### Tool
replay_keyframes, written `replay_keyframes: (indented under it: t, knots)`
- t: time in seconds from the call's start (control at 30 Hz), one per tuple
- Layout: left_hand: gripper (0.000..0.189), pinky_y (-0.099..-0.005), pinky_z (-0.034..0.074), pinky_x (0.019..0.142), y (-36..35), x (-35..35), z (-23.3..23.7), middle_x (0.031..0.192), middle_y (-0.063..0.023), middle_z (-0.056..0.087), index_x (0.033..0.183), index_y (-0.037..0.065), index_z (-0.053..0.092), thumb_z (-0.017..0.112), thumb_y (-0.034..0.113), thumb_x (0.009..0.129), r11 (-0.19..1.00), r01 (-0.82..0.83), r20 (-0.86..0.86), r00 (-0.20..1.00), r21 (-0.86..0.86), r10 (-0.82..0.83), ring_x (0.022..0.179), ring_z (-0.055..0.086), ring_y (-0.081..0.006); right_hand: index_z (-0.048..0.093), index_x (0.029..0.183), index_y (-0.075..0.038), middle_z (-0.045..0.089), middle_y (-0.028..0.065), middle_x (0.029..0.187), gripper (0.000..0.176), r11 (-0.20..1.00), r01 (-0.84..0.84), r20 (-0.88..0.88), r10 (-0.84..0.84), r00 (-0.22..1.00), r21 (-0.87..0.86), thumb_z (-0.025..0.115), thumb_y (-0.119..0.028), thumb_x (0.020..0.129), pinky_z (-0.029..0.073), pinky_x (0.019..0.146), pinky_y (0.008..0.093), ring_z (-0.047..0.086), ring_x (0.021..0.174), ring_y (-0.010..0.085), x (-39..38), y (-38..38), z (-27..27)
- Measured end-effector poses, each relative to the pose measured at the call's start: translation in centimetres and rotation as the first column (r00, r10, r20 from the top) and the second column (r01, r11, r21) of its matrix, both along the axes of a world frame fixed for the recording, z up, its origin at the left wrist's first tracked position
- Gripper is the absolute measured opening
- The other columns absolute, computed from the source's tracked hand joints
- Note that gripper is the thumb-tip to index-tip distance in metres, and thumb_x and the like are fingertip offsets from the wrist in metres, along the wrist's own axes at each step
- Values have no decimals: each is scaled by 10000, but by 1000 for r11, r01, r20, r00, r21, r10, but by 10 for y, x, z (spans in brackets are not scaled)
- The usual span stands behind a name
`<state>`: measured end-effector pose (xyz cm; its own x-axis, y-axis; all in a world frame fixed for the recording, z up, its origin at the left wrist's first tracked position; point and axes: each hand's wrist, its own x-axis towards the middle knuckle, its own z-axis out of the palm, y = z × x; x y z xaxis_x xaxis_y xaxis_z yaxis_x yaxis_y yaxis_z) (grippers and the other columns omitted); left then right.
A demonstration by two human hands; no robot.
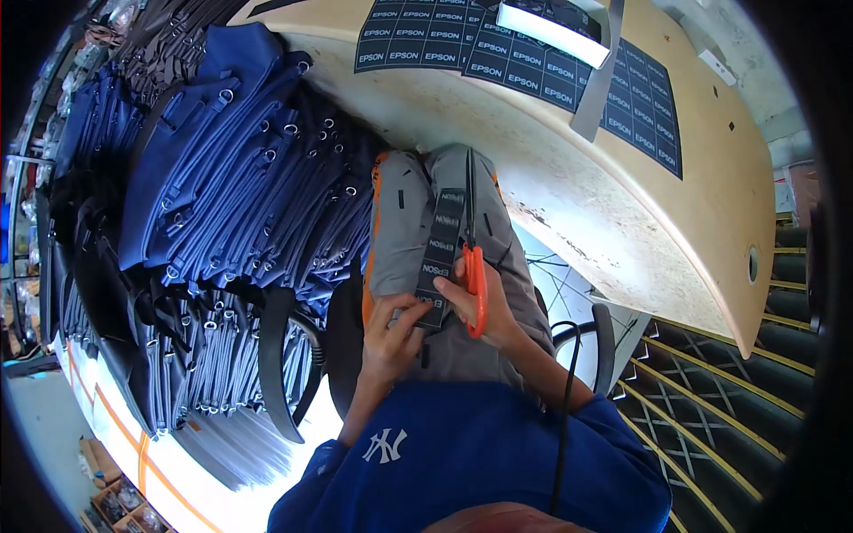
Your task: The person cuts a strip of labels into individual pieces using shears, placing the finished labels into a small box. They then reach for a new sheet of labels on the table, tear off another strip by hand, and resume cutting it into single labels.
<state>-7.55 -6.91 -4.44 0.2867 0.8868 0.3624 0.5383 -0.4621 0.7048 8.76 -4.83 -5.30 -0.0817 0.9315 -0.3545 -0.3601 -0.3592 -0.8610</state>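
A narrow black strip of EPSON labels [440, 242] lies lengthwise over my lap, between the knees of the grey trousers. My left hand [389, 339] grips its near end, fingers bent around the edge. Orange-handled scissors [478, 289] are in my right hand [484, 306], their dark blades pointing away from me along the strip's right side. The right thumb rests at the strip's edge. Small dark cut pieces [401, 199] are scattered over the trousers.
A pale curved table [711, 222] spans the front and right, with EPSON label sheets [533, 67], a white box [555, 34] and a grey flat strip [600, 89] on it. Blue bags [231, 169] are piled at my left. Chair armrests [283, 364] flank me; yellow-edged slats [711, 391] stand right.
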Motion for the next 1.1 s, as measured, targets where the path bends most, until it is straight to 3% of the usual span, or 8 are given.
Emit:
replay_keyframes:
  t: [0.07,0.17,0.23,0.33,0.5,0.63,0.87,1.1]
  knots:
    - [300,-331,486,737,-8,-1,-5,936,-98,566,913,30,658,694,-35,623,998,-9,19,1000,-59,11,841,580,-260,401,835,-101,431,-44,573,267,999,19,55,-21,998,33,668,-105,836,308,365,178,398,397,25,-3,-3,-14]
    - [396,-312,488,741,-13,1,-5,986,-104,572,1020,33,621,691,-60,641,988,22,61,998,-152,-13,893,595,-229,464,890,-57,475,-22,785,259,999,11,83,-9,997,-31,704,-84,796,388,604,185,445,688,31,-3,-6,-29]
    - [454,-329,499,793,-19,8,-10,1093,-90,547,1212,14,488,663,48,795,859,-64,469,816,-508,338,961,582,-217,488,1030,-3,493,-14,790,354,999,-6,210,-5,978,51,721,-87,777,406,663,202,455,722,61,-3,-4,-32]
    - [489,-305,505,792,-8,-2,-29,1150,-90,527,1306,4,371,594,118,886,614,173,524,719,-770,455,1009,560,-175,466,1130,29,505,6,808,459,978,-71,368,-7,930,198,724,-91,770,425,686,222,463,722,77,-5,5,-35]
    - [148,-238,505,713,12,-4,-24,908,-20,623,1024,-4,578,551,98,920,637,227,578,701,-737,418,826,592,-70,479,1063,-17,481,19,713,365,931,-94,353,-39,935,352,678,-47,759,408,565,241,452,632,73,-15,29,-15]
    - [133,-213,498,656,20,-8,-26,847,-13,618,990,-5,587,563,102,915,728,136,591,691,-672,416,731,577,-56,480,956,-55,389,45,549,326,888,-246,505,19,863,388,694,-84,711,322,472,298,389,487,123,-12,43,-9]
    - [164,-195,457,565,1,-14,-53,785,-9,603,958,-19,589,580,138,910,526,84,416,720,-847,555,638,555,-51,484,940,-24,505,75,652,305,904,-169,414,-10,910,392,709,-139,769,419,557,270,504,586,117,-2,21,-29]
    - [160,-185,431,505,-15,-11,-60,780,-25,609,992,-24,575,596,100,893,448,-22,315,681,-894,662,593,555,-54,483,931,-19,521,77,682,374,939,-345,649,269,712,-11,735,-245,770,423,601,297,505,610,167,47,-29,-17]
